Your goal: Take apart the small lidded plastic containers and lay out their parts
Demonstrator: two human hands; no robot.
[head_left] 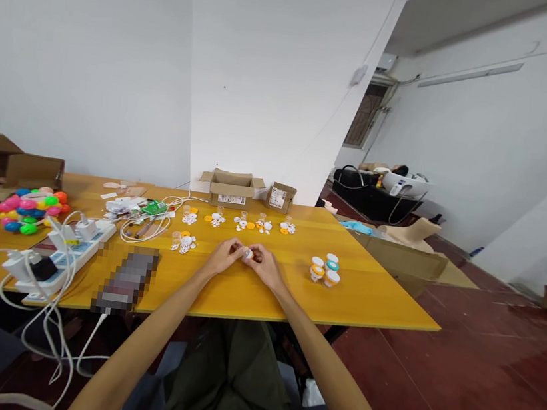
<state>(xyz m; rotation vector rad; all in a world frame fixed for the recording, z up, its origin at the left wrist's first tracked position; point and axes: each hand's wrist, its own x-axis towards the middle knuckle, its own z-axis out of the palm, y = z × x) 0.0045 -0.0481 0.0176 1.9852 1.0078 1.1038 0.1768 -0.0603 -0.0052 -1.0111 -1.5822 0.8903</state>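
Over the middle of the table, my left hand (227, 254) and my right hand (264, 263) meet with fingers pinched. Between them is a small white round part (247, 254), partly hidden by the fingers; my right hand grips it, and my left fingertips are at its left side. Left of my hands lies a pile of white discs (186, 243) beside a small clear cup (176, 237). Farther back, several similar groups of white and orange pieces (250, 225) form a row. To the right stand several small round containers (316, 272) with white tops and orange or teal bands.
An open cardboard box (235, 190) and a smaller box (281, 196) stand against the wall. On the left are a phone (127, 278), power strips (70, 255) with trailing white cables, a bundle of colourful balls (31, 208) and a large open carton (31, 170).
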